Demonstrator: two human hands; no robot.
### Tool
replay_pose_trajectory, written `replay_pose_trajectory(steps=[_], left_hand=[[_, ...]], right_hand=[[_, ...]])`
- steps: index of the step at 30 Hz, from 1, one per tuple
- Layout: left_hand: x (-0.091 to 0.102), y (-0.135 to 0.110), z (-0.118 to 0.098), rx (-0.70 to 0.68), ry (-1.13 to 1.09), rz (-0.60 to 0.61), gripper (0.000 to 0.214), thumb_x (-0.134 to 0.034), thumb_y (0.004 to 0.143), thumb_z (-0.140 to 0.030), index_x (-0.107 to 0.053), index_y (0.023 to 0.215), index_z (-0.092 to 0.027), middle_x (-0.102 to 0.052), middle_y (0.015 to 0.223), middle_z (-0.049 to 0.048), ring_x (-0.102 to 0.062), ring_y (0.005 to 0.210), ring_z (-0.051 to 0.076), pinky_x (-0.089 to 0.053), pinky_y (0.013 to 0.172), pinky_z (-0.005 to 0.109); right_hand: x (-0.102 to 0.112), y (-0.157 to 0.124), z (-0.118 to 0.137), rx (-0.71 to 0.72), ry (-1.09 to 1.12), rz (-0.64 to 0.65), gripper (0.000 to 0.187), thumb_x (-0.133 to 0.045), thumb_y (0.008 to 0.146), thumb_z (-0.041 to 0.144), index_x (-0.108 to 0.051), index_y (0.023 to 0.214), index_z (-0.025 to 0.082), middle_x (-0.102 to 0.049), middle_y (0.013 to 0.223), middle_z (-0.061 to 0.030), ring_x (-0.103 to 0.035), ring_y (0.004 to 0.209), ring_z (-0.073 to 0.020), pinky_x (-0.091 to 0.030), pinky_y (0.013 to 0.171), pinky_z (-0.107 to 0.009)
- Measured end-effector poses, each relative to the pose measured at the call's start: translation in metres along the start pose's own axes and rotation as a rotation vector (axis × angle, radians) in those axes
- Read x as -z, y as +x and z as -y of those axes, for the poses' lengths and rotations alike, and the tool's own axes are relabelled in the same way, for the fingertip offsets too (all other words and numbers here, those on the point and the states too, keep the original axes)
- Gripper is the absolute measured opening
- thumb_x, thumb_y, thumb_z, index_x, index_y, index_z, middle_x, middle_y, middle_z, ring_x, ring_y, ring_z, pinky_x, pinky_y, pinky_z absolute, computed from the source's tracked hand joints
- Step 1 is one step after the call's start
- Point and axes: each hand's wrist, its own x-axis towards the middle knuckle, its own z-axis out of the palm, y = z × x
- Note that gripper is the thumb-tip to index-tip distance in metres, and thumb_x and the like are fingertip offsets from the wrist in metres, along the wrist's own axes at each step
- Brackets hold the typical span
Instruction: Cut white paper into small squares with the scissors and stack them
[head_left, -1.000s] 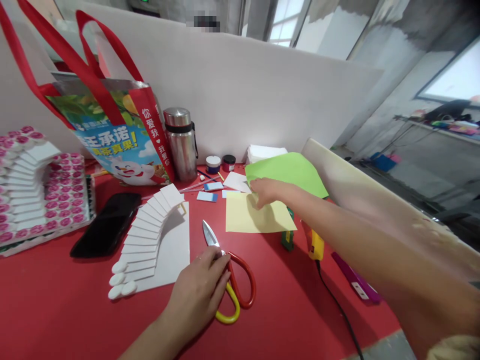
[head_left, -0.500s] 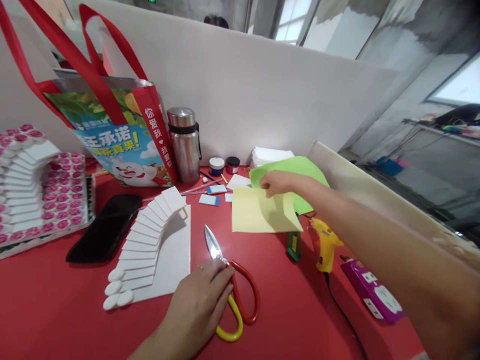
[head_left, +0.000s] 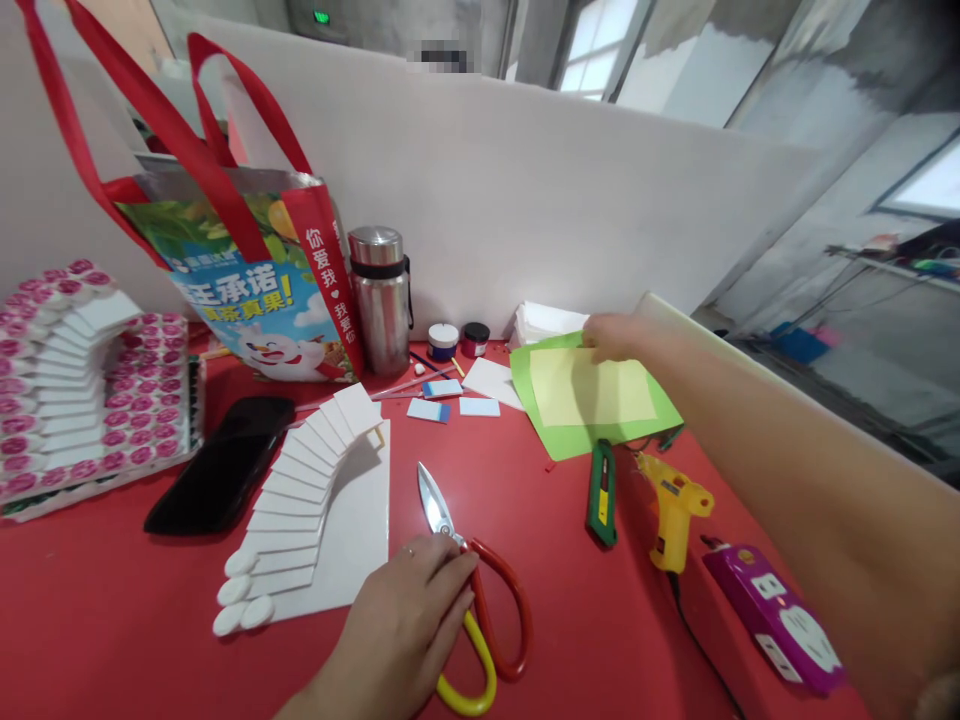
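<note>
My left hand (head_left: 409, 625) rests over a pair of scissors (head_left: 501, 610) on the red table, its fingers around the base of the red and yellow handles. The nearly closed blades point away from me. My right hand (head_left: 616, 338) pinches the top edge of a pale yellow sheet (head_left: 600, 395), which lies over a larger green sheet (head_left: 551, 440); its fingertips are partly hidden. Left of the scissors stands a curved white staircase model (head_left: 289, 500) on a white board (head_left: 360, 560), with several white discs at its lower end.
Right of the scissors lie a green utility knife (head_left: 601, 495), a yellow glue gun (head_left: 673, 510) with a cable and a purple power strip (head_left: 776, 620). A black phone (head_left: 221, 465), a shopping bag (head_left: 270, 290), a steel flask (head_left: 382, 310) and a flower-covered model (head_left: 142, 400) stand left.
My right hand has carried the yellow sheet back and to the right, onto the green sheet. The utility knife is now uncovered. My left hand stays on the scissors, and the view has shifted slightly.
</note>
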Motion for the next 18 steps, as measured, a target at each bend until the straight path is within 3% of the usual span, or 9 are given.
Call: replay_pose_trajectory(steps=[3,6,14,16,18], left_hand=[[0.0,0.001,0.0,0.006,0.002,0.009,0.029,-0.049,0.098,-0.018,-0.065,0.123,-0.02,-0.072,0.113,0.0128,-0.074,0.095,0.025,-0.065,0.074,0.036],[0.001,0.001,0.0,0.008,0.002,0.019,0.029,-0.048,0.099,-0.018,-0.066,0.122,-0.019,-0.072,0.113,0.0128,-0.074,0.094,0.025,-0.066,0.074,0.037],[-0.001,-0.004,0.002,-0.018,0.041,0.028,0.031,-0.049,0.099,-0.018,-0.065,0.125,-0.02,-0.072,0.117,0.0129,-0.074,0.1,0.026,-0.065,0.078,0.039],[-0.002,-0.005,0.003,-0.016,0.045,0.025,0.031,-0.05,0.099,-0.019,-0.065,0.126,-0.02,-0.072,0.118,0.0127,-0.074,0.1,0.026,-0.065,0.08,0.039],[-0.003,-0.005,0.003,-0.016,0.041,0.027,0.03,-0.05,0.099,-0.02,-0.065,0.125,-0.02,-0.072,0.118,0.0126,-0.074,0.099,0.026,-0.065,0.079,0.04]], right_hand=[[-0.003,-0.006,0.004,-0.026,-0.078,0.047,0.012,-0.068,0.081,0.012,-0.075,0.09,0.013,-0.064,0.116,-0.0163,-0.06,0.103,-0.0276,-0.042,0.084,-0.038],[0.005,-0.017,0.005,-0.026,-0.135,0.041,0.02,-0.058,0.088,0.01,-0.073,0.101,0.015,-0.066,0.115,-0.0158,-0.061,0.101,-0.0272,-0.039,0.087,-0.04],[0.077,-0.068,-0.033,-0.124,-0.015,-0.123,0.054,-0.061,0.098,0.028,-0.049,0.147,0.009,-0.066,0.127,-0.0193,-0.062,0.103,-0.0215,-0.035,0.076,-0.032],[0.094,-0.085,-0.048,-0.187,0.001,-0.208,0.061,-0.053,0.101,0.036,-0.042,0.151,0.003,-0.063,0.131,-0.0245,-0.06,0.109,-0.023,-0.035,0.075,-0.034],[0.104,-0.101,-0.062,-0.296,-0.039,-0.298,0.061,-0.044,0.103,0.039,-0.048,0.146,-0.004,-0.062,0.131,-0.0293,-0.059,0.115,-0.0271,-0.035,0.075,-0.037]])
